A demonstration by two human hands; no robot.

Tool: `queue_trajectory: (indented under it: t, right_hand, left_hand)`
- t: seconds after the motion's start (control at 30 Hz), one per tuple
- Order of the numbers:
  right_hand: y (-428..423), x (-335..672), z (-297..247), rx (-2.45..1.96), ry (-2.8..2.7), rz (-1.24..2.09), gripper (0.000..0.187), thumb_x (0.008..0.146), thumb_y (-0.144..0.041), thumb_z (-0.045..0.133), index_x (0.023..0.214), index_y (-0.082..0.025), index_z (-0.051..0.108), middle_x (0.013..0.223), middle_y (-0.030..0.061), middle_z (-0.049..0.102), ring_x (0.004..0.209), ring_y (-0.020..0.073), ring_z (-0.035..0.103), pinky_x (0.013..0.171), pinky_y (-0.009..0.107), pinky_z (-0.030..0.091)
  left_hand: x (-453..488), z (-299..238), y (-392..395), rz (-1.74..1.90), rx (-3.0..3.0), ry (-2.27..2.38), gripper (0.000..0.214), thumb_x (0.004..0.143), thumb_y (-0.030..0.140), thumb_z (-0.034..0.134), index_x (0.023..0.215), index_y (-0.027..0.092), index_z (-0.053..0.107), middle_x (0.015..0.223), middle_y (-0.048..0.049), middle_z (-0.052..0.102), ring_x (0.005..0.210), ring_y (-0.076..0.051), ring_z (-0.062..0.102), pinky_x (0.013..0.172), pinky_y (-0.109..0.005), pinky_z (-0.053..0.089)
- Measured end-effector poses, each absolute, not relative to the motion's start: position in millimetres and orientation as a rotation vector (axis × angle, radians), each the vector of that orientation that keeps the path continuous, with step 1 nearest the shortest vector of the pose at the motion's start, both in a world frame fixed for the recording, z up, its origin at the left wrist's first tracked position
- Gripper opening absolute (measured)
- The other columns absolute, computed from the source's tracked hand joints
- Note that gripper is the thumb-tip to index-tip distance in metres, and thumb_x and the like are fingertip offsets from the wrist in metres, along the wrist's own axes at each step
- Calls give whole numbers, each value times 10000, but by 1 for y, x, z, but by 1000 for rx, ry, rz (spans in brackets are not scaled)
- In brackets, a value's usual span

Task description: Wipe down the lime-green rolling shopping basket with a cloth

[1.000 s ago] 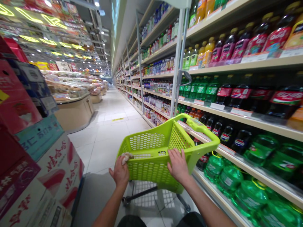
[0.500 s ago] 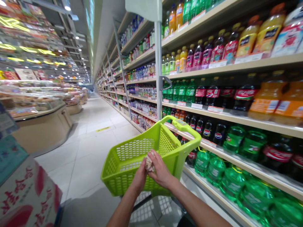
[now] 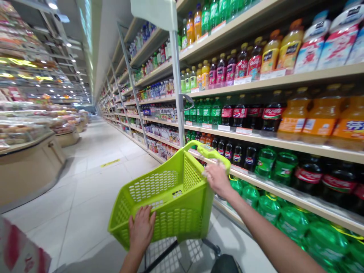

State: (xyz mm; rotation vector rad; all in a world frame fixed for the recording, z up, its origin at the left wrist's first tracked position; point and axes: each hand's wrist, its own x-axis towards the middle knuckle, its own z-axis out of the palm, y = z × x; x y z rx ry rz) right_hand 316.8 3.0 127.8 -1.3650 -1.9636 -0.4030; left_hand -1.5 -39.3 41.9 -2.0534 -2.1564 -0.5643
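Observation:
A lime-green plastic shopping trolley (image 3: 176, 223) stands on the floor before me. My left hand (image 3: 142, 227) lies on its near side rim, fingers stretched and slightly apart, holding nothing. At the handle end, my right hand (image 3: 217, 180) is closed around a crumpled pale tissue or cloth (image 3: 208, 174), mostly hidden by the fingers. It is against or just beside the green handle (image 3: 224, 161); blur keeps the exact contact unclear. The basket's perforated walls are visible around its bare inside.
Drink shelves (image 3: 278, 142) with many bottles run along the right, close to the trolley handle. Large green bottles (image 3: 295, 223) fill the bottom shelf. A rounded display counter (image 3: 31, 167) stands left, and a printed carton (image 3: 21, 246) at lower left. A tiled aisle (image 3: 96, 182) runs ahead.
My hands have come apart from around the crumpled tissue. The left has moved down to the trolley's side rim; the right has carried the tissue up toward the handle. My view has turned right.

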Motion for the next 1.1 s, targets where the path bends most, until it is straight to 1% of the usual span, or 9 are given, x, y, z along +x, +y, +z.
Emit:
queue_trajectory:
  t: [0.1,0.2,0.37,0.47,0.6,0.73,0.83,0.93,1.1]
  right_hand:
    - [-8,260,95,-1090,-2265,-381,335,745,-174,496,1072,-194,565,1189,83,535,1123,220,420,965,426,289]
    - [-8,256,92,-1048,-2306,-409,333,774,-121,463,1080,-208,561,1217,88,514,1145,205,397,938,410,314]
    - [9,344,136,-1441,-1769,-551,359,773,-90,402,1075,-172,579,1182,121,506,1097,244,412,893,424,347]
    - [14,349,137,-1534,-1584,-565,360,778,-97,398,1090,-141,570,1180,139,495,1101,260,400,910,452,328]
    - [4,270,88,-1217,-2024,-457,320,783,-94,452,1069,-173,571,1148,117,543,1103,216,425,914,437,341]
    - [-4,232,59,-981,-2259,-408,293,820,-134,469,1076,-241,562,1215,68,522,1188,185,375,926,425,355]
    - [4,271,76,-1123,-1996,-427,346,803,-81,424,1099,-190,566,1293,112,435,1241,204,313,955,430,344]
    - [13,306,94,-1265,-1680,-455,378,797,-80,397,1111,-196,573,1358,100,339,1268,237,259,990,466,306]
    - [-1,292,60,-1152,-1721,-395,399,798,-53,362,1061,-231,604,1237,84,482,1219,219,341,973,485,334]
  left_hand:
    - [-2,43,-37,-548,-2058,-2134,345,833,286,344,1107,226,547,1219,-62,545,1182,-227,422,980,-492,257]
    - [-5,45,-37,-525,-2049,-2134,331,837,266,344,1087,236,560,1202,-48,560,1154,-202,453,978,-453,273]
    - [-2,49,-40,-471,-2054,-2118,323,839,264,360,1091,227,558,1194,-48,565,1137,-194,471,974,-442,282]
    - [5,52,-42,-443,-2024,-2137,329,849,261,339,1096,231,554,1197,-51,563,1131,-186,473,974,-434,280]
    - [13,59,-43,-399,-2043,-2162,340,858,275,316,1100,224,549,1192,-58,567,1119,-182,479,969,-427,284]
    - [16,65,-43,-397,-2110,-2153,355,858,269,295,1113,216,537,1189,-63,568,1108,-189,486,948,-429,305]
    - [16,64,-42,-464,-2133,-2163,363,852,263,294,1120,221,535,1205,-62,556,1128,-191,468,954,-437,297]
    - [17,61,-40,-532,-2130,-2190,364,844,267,299,1108,236,547,1218,-58,546,1147,-204,449,965,-468,277]
    - [19,57,-41,-553,-2148,-2176,363,835,266,321,1124,236,538,1224,-61,541,1172,-208,431,985,-467,269]
